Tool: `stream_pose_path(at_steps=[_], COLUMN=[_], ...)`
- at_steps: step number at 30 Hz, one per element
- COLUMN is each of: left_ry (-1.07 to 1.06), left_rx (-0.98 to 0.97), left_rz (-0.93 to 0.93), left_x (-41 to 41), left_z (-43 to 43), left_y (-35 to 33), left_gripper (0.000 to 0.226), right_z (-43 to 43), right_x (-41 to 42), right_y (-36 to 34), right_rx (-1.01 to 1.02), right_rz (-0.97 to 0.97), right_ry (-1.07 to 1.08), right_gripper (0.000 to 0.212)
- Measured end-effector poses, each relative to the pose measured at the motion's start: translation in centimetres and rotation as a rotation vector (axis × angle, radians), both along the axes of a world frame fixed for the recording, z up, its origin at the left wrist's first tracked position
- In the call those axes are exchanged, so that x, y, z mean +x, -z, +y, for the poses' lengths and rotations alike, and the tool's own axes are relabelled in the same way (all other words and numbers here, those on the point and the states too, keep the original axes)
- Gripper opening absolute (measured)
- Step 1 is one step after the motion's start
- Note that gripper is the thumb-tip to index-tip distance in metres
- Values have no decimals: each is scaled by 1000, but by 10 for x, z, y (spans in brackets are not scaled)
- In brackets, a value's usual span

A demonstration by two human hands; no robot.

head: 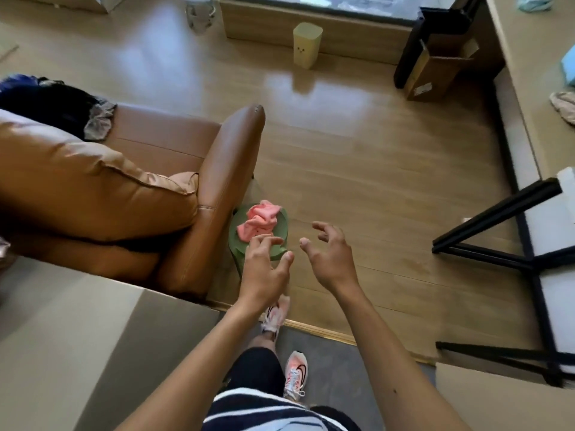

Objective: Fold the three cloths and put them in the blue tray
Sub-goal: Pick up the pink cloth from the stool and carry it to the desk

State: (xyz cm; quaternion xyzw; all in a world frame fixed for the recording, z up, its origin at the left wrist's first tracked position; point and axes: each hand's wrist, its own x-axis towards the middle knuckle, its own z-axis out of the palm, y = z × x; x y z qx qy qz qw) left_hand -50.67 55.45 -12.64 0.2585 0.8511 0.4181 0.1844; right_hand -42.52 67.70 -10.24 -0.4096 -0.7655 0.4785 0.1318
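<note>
A crumpled pink cloth [259,221] lies on a small green stool [236,234] beside the brown leather armchair. My left hand [264,269] is stretched out over the stool's near edge, fingers spread, just short of the cloth and holding nothing. To its right my right hand [329,253] hovers over the bare floor with fingers apart and empty. At the far right a grey cloth [564,107] lies on the light table, and a pale blue cloth [535,2] sits at the top right corner. A blue edge [571,65] shows at the right border; what it is I cannot tell.
The brown armchair [130,188] with a cushion fills the left. A black-framed bench [535,244] stands at the right. A yellow bin [306,45] and a cardboard box [435,73] stand on the wooden floor further away. My feet in pink shoes [295,374] are below.
</note>
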Motion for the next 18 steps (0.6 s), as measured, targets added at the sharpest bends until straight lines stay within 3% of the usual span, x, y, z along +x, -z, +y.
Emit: stream_pose_path(at_steps=[6,18], left_ry=[48,388], left_rx=[-243,-904], left_rz=[-52,-97], left_x=[-80,-202], left_z=[63,149], left_y=[91,265], left_gripper=[36,52], right_z=[55,138], right_x=[-59,-118], right_y=[42,129], right_rx=[-65,-170], right_rz=[-92,-231], right_ry=[51,194], right_gripper=[44,35])
